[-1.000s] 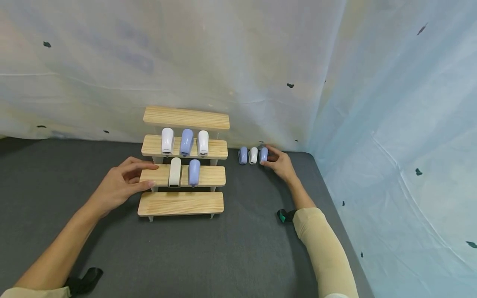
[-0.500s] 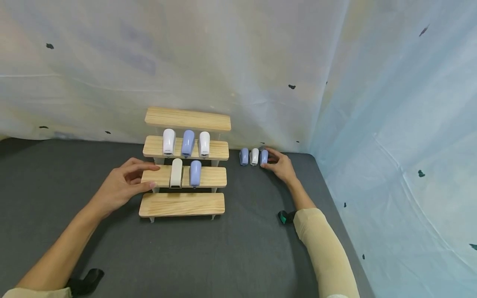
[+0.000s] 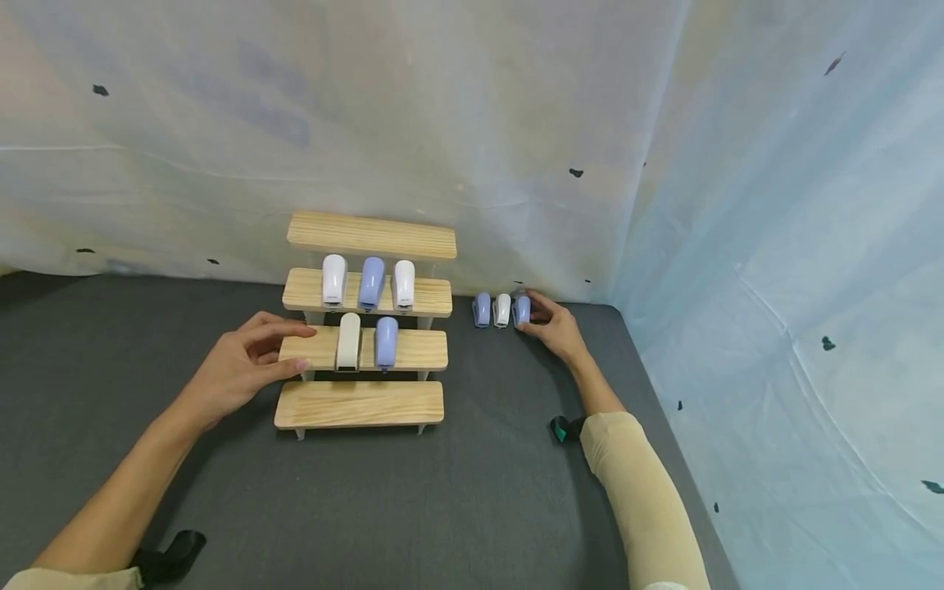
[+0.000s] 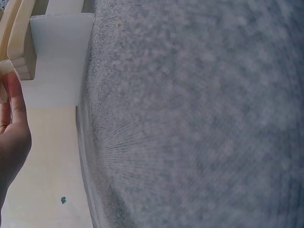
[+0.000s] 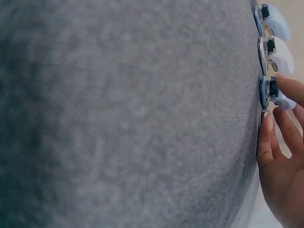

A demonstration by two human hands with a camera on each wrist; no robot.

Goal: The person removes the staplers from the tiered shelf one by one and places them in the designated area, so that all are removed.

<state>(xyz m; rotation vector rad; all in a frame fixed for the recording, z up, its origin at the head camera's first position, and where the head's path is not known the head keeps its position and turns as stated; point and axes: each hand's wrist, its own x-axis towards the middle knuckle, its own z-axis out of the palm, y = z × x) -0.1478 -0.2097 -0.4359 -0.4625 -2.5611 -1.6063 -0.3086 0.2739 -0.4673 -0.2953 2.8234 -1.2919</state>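
Note:
My left hand [image 3: 239, 366] holds the left end of a middle tier of a wooden tiered display stand [image 3: 359, 404], thumb at the front edge and fingers at the back. In the left wrist view, its fingertips are right at the end of a board [image 4: 22, 61]. My right hand [image 3: 553, 328] has thumb and fingers around a blue mini stapler [image 3: 522, 309], the rightmost of three in a row on the dark table. Beside it stand a white mini stapler [image 3: 502, 310] and another blue stapler [image 3: 482, 310]. The right wrist view shows the gripped blue stapler [image 5: 272, 88] side-on.
On the stand, one tier bears two white staplers [image 3: 334, 280] with a blue stapler [image 3: 372, 280] between them. The tier below bears a cream stapler [image 3: 348, 342] and a blue stapler [image 3: 386, 342]. Cloth curtains [image 3: 472, 123] hang behind and at the right of the table [image 3: 472, 508].

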